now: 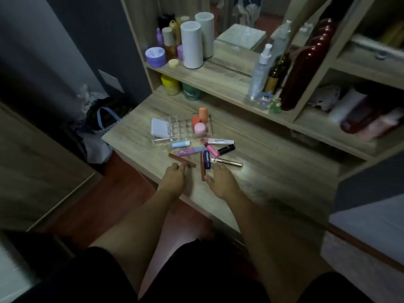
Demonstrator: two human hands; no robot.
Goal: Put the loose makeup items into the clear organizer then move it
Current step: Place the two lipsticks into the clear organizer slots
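Head view: table (273,171); clear organizer (181,130) far centre, part filled. Loose tubes lie between it and both hands. Left hand (175,179) open, fingertips touching brown stick (181,160), long axis running left-right. Right hand (220,182) open, empty, beside second brown stick (202,169).

Matt wood-grain desk (273,171); clear glossy plastic organizer (179,130).

Bare forearms, black short sleeves.
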